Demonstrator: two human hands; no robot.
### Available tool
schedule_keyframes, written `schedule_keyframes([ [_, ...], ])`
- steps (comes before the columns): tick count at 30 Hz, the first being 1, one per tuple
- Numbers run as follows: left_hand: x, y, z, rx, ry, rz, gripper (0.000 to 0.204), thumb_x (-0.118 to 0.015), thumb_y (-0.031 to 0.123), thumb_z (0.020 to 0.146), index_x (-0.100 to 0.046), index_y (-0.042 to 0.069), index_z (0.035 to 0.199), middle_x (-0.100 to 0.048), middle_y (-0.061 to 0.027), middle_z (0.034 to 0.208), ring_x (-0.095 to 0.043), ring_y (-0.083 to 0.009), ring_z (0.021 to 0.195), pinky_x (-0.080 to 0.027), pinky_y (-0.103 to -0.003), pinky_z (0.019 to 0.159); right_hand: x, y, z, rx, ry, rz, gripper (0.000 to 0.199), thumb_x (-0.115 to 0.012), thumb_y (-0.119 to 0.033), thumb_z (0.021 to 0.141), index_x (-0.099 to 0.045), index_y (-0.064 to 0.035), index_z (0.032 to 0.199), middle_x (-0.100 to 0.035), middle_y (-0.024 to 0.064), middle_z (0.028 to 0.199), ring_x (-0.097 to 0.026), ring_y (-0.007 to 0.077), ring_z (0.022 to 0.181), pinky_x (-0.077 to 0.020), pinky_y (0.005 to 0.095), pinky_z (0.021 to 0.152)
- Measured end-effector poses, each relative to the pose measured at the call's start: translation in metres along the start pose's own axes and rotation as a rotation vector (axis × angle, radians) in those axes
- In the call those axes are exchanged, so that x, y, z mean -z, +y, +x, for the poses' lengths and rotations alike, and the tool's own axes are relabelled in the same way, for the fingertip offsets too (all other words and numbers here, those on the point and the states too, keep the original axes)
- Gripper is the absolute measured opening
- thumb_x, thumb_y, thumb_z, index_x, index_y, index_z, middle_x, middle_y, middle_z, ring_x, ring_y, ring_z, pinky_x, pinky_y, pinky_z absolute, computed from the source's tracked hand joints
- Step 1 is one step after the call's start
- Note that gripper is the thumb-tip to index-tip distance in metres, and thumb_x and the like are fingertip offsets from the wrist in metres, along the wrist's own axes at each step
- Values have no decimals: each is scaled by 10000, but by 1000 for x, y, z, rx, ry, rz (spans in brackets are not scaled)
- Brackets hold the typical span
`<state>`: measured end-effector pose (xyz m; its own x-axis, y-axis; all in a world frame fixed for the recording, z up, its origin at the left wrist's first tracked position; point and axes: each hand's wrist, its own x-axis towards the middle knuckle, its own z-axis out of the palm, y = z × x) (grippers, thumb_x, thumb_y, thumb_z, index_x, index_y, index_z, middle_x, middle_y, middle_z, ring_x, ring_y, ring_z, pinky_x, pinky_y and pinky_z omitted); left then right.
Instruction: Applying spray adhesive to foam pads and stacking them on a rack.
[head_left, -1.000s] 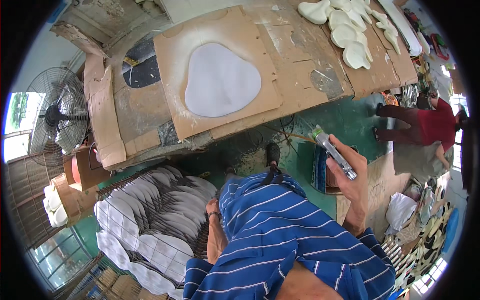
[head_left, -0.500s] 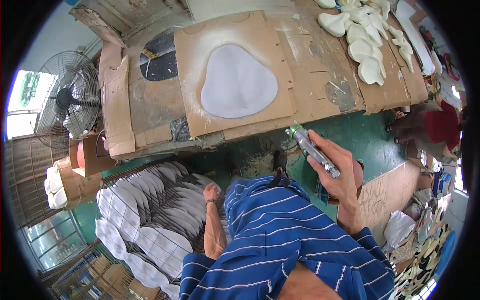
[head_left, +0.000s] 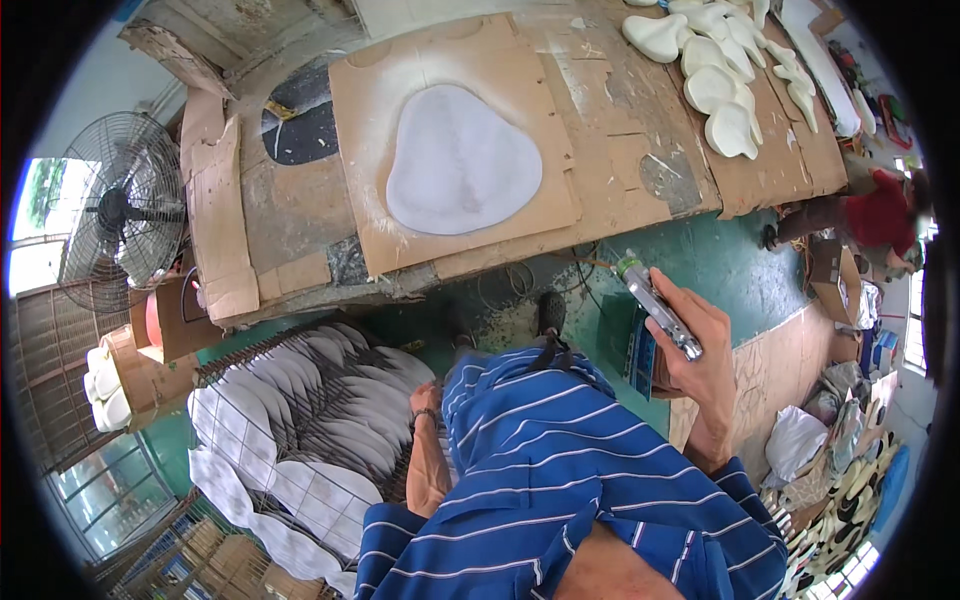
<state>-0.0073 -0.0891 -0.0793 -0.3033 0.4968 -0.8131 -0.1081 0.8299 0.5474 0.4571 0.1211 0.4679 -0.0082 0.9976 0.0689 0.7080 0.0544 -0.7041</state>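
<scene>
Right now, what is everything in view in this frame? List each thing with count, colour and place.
Cardboard-covered table: one, brown, top centre.
Rounded flat piece: one, pale grey, on the table.
Moulded pieces: several, cream, table's right end.
Standing fan: one, dark, far left.
Wire rack of flat pieces: one, white-grey, lower left.
Other person: one, red top, far right.
Floor: green, below the table.
Spray tool: one, silvery with a green tip, in the right hand.
Left hand: lowered by the rack; grip unclear.
Right hand: raised, closed on the spray tool.
</scene>
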Motion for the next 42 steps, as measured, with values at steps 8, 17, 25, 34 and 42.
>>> schedule_keyframes([
  [8, -33, 89, -4, 57, 63, -71, 302, -674, 58, 911, -691, -8, 1206, -728, -70, 901, -638, -151, 659, -525, -297, 569, 8, -14, -7, -1, -115, 58, 643, -738, 104, 741, -638, -14, 1365, -716, 172, 999, -705, 296, 835, -529, 319, 741],
  [17, -39, 106, -8, 31, 13, 87, 362, -584, 57, 941, -647, 37, 1298, -687, -27, 884, -622, -145, 740, -540, -358, 634, 18, -8, -24, 99, -297, 22, 833, -608, 137, 573, -615, -9, 1393, -709, 175, 1018, -700, 306, 874, -532, 332, 777],
  [25, -67, 158, 12, -364, 97, 177, 285, -677, 89, 919, -708, 31, 1196, -723, -47, 934, -650, -122, 754, -534, -270, 619, 13, -8, -42, -158, 53, 68, 631, -717, 110, 731, -650, -9, 1347, -710, 192, 992, -703, 294, 861, -533, 318, 785],
  [34, -166, 345, 36, -723, 338, 306, 259, -705, 197, 941, -716, 85, 1174, -732, -150, 1042, -701, -241, 962, -544, -374, 873, -12, -16, -55, -189, 46, 209, 583, -777, 24, 752, -662, 10, 1323, -715, 162, 956, -700, 259, 802, -512, 308, 724],
  [42, -188, 400, 48, -787, 553, 665, 347, -759, 250, 823, -715, 131, 1146, -669, -118, 1056, -665, -334, 972, -541, -469, 866, 13, -3, -91, -217, 102, 155, 610, -736, 81, 758, -649, -15, 1355, -699, 162, 936, -671, 248, 781, -505, 296, 712],
])
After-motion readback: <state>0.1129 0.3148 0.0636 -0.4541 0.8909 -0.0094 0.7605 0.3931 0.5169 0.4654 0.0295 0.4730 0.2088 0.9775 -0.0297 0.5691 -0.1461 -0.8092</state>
